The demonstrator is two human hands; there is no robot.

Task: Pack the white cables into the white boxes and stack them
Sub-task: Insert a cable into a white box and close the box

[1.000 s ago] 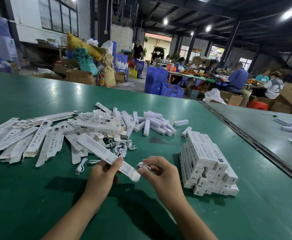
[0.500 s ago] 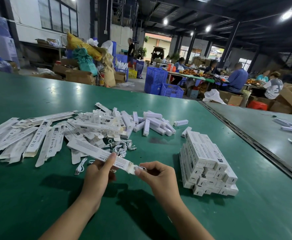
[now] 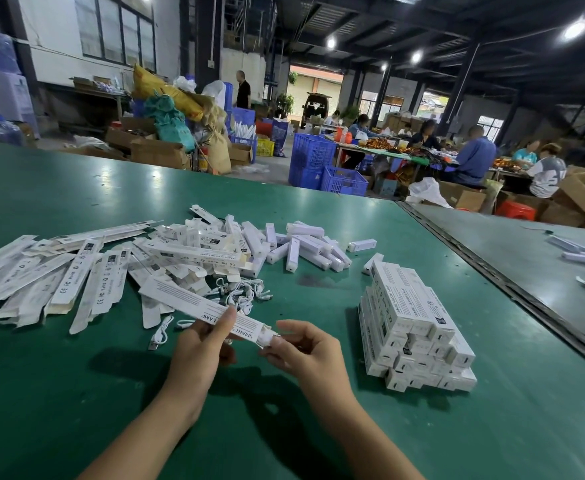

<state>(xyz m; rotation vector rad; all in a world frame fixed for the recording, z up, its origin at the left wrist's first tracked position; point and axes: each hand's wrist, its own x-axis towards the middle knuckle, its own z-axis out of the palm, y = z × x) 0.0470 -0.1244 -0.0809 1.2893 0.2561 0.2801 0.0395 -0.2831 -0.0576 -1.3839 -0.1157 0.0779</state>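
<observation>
Head view: left grip [image 3: 201, 348] is holding a box [image 3: 187, 301], long axis running ten to four o'clock; right grip [image 3: 306, 348], at its four o'clock mouth, is pinching a cable [image 3: 266, 336] in.

A green worktable [image 3: 76, 393] in a workshop: flattened white boxes [image 3: 69, 282] fan out across its left side, and a loose heap of short white blocks [image 3: 304, 244] lies toward the far middle. A tangle of white cables [image 3: 246, 292] sits just in front, with one cable [image 3: 159, 336] apart, nearer the front edge. At right stands a stack of packed boxes [image 3: 412, 327]. A seam [image 3: 491, 282] divides it from a neighbouring table [image 3: 512, 251] bearing what may be more white packets [image 3: 582, 254].
</observation>
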